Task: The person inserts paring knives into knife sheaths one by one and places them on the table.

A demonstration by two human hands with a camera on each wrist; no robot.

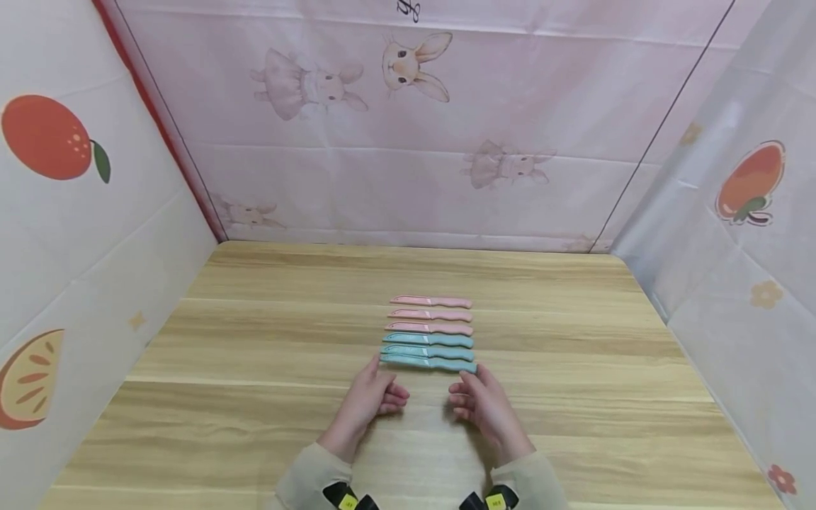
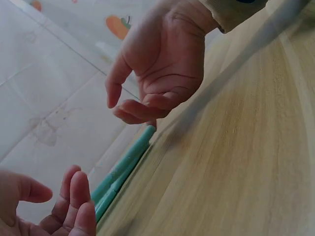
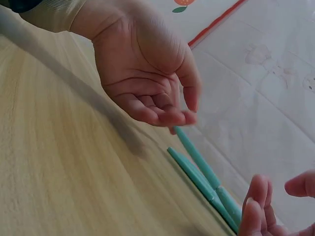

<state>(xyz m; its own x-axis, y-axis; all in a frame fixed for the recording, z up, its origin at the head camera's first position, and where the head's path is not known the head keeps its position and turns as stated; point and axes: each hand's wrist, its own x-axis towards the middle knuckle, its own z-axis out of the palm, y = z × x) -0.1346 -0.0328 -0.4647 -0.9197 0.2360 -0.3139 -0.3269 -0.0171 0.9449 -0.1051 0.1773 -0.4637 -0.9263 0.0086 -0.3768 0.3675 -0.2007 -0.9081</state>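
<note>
Three pink knives [image 1: 431,314] and three teal knives [image 1: 428,338] lie in a row in the head view, handles to the right. The nearest teal knife [image 1: 428,363] lies crosswise before both hands. At its blade end is my left hand [image 1: 370,400], an index fingertip touching or close to it. My right hand [image 1: 487,404] is at the handle end, a fingertip against it. The other fingers of both hands are loosely bent and hold nothing. In the left wrist view my right hand [image 2: 165,64] shows its palm; the right wrist view shows my left hand [image 3: 142,64] likewise.
The knives lie on a wood-grain table [image 1: 255,397]. A pink rabbit-print cloth [image 1: 382,184] hangs behind it, with white fruit-print cloths [image 1: 83,248] on the left and right sides.
</note>
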